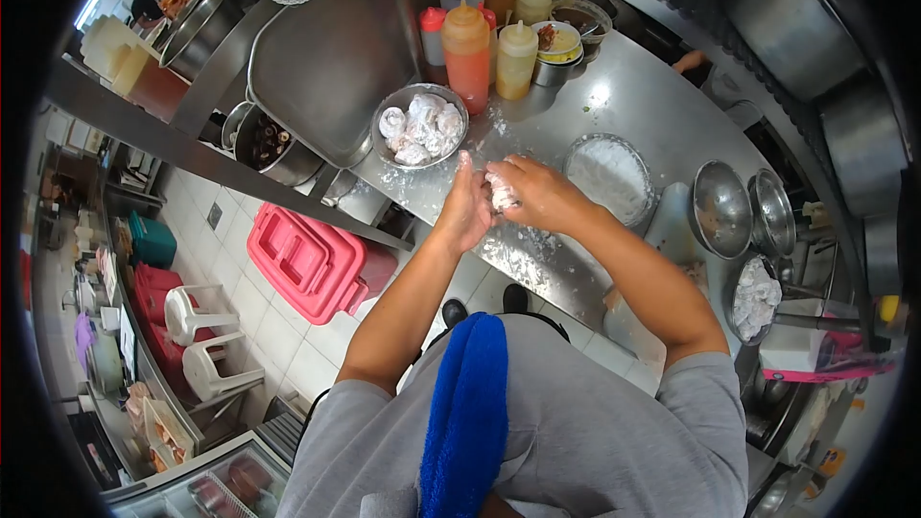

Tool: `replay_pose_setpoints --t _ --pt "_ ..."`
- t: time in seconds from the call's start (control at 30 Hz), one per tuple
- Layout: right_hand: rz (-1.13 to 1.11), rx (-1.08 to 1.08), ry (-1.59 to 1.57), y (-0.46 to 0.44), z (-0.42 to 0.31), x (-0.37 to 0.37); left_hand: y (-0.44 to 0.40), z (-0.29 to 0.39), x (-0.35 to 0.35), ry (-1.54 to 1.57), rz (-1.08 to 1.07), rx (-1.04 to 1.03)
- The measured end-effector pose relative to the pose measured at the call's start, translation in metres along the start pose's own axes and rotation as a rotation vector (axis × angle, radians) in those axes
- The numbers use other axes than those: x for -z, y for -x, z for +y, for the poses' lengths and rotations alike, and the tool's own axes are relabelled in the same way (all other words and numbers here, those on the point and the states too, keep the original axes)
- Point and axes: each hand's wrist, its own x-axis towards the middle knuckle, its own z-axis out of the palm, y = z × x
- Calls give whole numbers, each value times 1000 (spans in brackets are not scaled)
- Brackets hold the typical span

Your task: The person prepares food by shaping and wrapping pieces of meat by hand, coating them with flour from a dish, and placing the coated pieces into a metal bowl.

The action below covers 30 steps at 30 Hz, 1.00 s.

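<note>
Over the floured steel counter, my right hand (537, 194) has its fingers curled round a flour-coated white piece of food (501, 194), whose exact kind I cannot make out. My left hand (464, 209) is beside it, thumb up and palm turned toward the piece, its fingers partly hidden; it looks open. Just beyond my hands sits a metal bowl (419, 165) of several flour-coated rounded pieces. To the right of my right hand stands a round container of white flour (608, 177). Loose flour lies scattered on the counter (561, 264) below.
Several squeeze bottles (467, 58) stand behind the bowl, near small stacked bowls (558, 43). At the right are metal bowls (721, 209) and a bowl of white floury pieces (757, 299). A pink lidded bin (312, 259) is on the tiled floor at left. Shelving hangs above.
</note>
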Motion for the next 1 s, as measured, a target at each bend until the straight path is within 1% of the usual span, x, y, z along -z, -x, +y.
replay_pose_setpoints --t 0.03,0.1,0.13,0.2,0.3,0.43,0.5,0.6,0.8,0.93,1.0 --pt "3 -1 2 0 -1 5 -1 -2 -3 -3 -3 1" --pt "-58 -110 -94 2 -3 11 -2 -8 -11 -6 -14 -64" --pt "-55 -113 -94 4 1 9 -6 -11 -8 -8 -16 -62" --pt "-25 21 -11 10 9 2 -14 -17 4 88 -127 -35" --pt "10 47 58 17 5 4 -12 -13 -8 75 -91 23" --pt "39 19 -1 21 10 -4 -17 -14 -10 119 -119 35" --pt "62 24 -1 22 8 -1 -18 -15 -11 133 -85 44" --pt "36 -17 -64 21 8 2 -17 -15 -15 113 -83 41" --pt "127 -3 -56 21 13 -6 -17 -16 -12 119 -87 25" --pt "108 -9 -60 19 12 -7 -17 -16 -11 113 -88 22" --pt "152 10 -27 19 13 -13 -17 -16 -11 99 -87 14"
